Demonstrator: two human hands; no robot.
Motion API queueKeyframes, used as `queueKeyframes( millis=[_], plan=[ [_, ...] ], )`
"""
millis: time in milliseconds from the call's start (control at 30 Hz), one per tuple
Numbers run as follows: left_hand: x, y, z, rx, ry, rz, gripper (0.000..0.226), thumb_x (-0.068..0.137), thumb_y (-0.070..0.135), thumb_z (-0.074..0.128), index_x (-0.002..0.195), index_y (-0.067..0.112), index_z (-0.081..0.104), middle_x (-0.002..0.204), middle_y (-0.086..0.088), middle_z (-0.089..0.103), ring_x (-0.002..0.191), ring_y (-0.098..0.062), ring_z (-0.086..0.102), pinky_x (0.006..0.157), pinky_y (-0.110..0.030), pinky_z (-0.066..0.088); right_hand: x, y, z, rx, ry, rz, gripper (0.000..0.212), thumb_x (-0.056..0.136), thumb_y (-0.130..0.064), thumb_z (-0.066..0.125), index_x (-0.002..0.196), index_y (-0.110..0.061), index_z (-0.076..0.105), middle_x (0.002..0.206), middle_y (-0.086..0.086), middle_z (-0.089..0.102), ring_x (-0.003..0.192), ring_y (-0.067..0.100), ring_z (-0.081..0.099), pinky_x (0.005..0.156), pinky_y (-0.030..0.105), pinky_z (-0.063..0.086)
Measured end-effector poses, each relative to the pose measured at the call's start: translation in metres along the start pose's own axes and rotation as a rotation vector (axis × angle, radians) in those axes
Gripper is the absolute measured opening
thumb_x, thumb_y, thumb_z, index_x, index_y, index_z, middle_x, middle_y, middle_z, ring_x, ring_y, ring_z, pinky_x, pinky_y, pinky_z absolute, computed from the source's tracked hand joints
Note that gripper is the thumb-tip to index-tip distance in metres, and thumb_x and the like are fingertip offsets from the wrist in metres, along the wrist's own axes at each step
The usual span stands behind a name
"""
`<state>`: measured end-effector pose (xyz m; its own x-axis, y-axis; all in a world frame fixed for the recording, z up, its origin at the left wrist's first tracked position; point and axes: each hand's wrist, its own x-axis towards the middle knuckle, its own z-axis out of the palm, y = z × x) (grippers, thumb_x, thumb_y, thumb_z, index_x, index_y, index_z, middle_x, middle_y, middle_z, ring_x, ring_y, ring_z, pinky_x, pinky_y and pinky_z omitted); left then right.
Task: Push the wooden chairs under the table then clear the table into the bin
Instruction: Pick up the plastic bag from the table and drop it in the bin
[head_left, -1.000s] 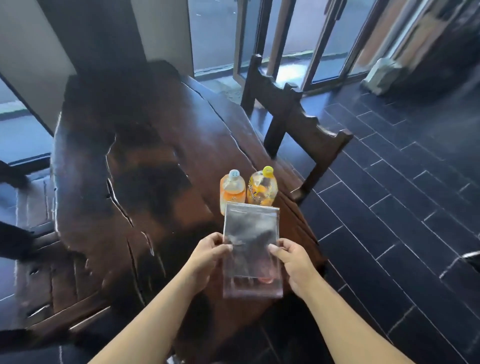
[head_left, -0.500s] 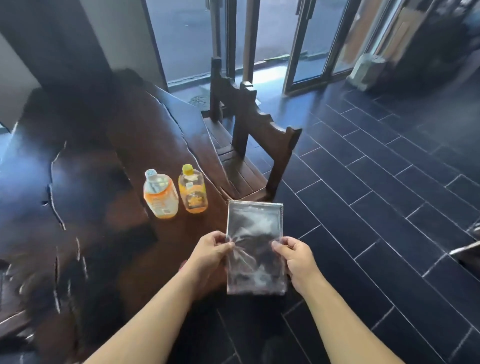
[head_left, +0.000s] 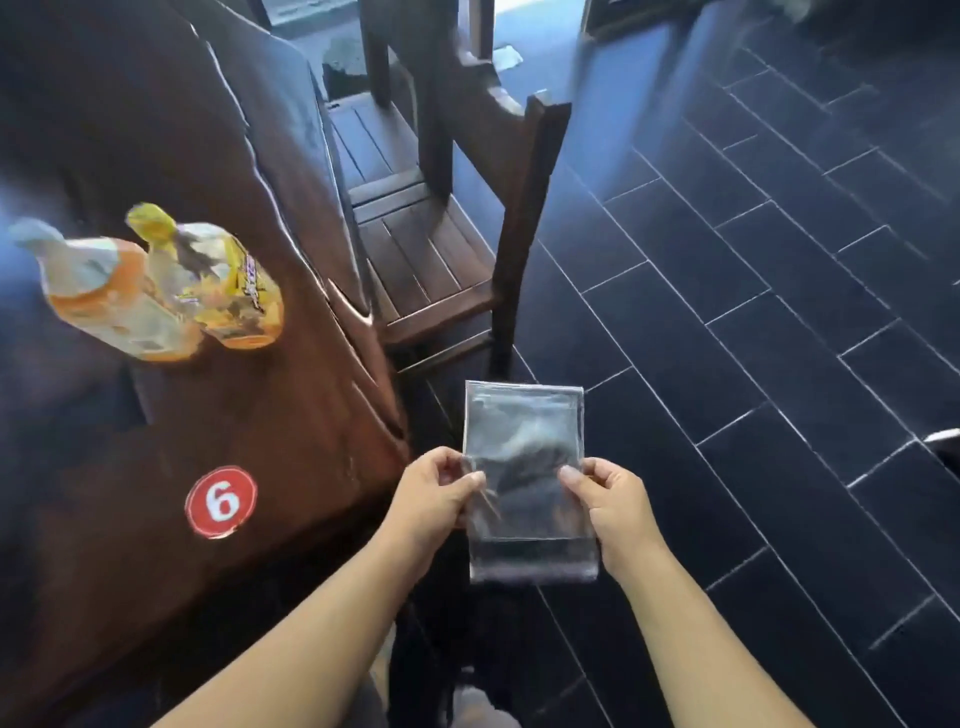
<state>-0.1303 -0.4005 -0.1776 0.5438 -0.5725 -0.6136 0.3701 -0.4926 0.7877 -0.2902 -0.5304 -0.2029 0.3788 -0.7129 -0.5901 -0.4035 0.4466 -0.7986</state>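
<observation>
Head view: clear plastic bag (head_left: 527, 478) pinched at both side edges, left hand (head_left: 434, 496) and right hand (head_left: 610, 506) each in a thumb-and-finger grip, held over dark tile floor (head_left: 779, 312). 2 bottles (head_left: 171, 283) stand on tabletop (head_left: 156, 130) at 10 o'clock. Wooden chair (head_left: 457, 208) at 12 o'clock, seat partly under.

Red round sticker (head_left: 221, 501) on table (head_left: 156, 130) — "6" (white).

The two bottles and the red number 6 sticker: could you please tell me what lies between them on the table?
Nothing: in the head view, only bare dark wood of the table lies between the bottles and the sticker.
</observation>
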Motion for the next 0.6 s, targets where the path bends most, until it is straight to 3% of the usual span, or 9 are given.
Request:
queueKeyframes(
  millis=[100,300,467,533,600],
  plan=[
    [0.034,-0.049,0.020,0.014,0.011,-0.081,0.012,0.090,0.002,0.065,0.083,0.009,0.059,0.067,-0.001,0.063,0.051,-0.004,0.058,0.047,-0.025,0.047,0.041,0.051,-0.002,0.012,0.024,0.054,0.019,0.088,-0.016,0.070,0.079,0.000,0.065,0.073,0.007,0.060,0.074,0.022,0.054,0.071,0.037,0.045],
    [0.115,-0.140,0.023,-0.006,0.103,-0.191,0.004,0.090,0.006,0.067,0.090,0.009,0.064,0.077,-0.003,0.065,0.065,-0.012,0.065,0.051,-0.029,0.050,0.121,0.149,0.023,0.008,0.017,0.175,0.025,0.081,-0.023,0.069,0.079,0.001,0.064,0.073,0.009,0.057,0.071,0.022,0.052,0.070,0.039,0.045],
    [0.191,-0.194,0.015,0.013,0.175,-0.198,0.004,0.090,0.005,0.066,0.094,0.005,0.068,0.073,-0.004,0.065,0.057,-0.008,0.059,0.045,-0.020,0.042,0.190,0.203,0.052,0.002,-0.011,0.234,0.032,0.081,-0.021,0.067,0.078,0.008,0.055,0.070,0.009,0.051,0.067,0.021,0.047,0.067,0.036,0.041],
    [0.224,-0.213,0.012,0.023,0.186,-0.208,0.006,0.089,0.005,0.066,0.095,0.005,0.069,0.078,-0.005,0.070,0.061,-0.008,0.063,0.049,-0.021,0.047,0.218,0.219,0.065,-0.010,0.000,0.251,0.025,0.087,-0.011,0.065,0.068,0.001,0.053,0.062,0.007,0.044,0.058,0.016,0.042,0.059,0.027,0.038],
    [0.252,-0.230,0.010,0.041,0.194,-0.226,0.009,0.088,0.004,0.068,0.097,0.006,0.068,0.089,-0.011,0.073,0.076,-0.017,0.070,0.066,-0.033,0.058,0.241,0.231,0.075,-0.019,0.015,0.286,0.024,0.089,-0.003,0.061,0.067,-0.005,0.051,0.051,0.002,0.042,0.044,0.010,0.039,0.046,0.020,0.035]
  ],
)
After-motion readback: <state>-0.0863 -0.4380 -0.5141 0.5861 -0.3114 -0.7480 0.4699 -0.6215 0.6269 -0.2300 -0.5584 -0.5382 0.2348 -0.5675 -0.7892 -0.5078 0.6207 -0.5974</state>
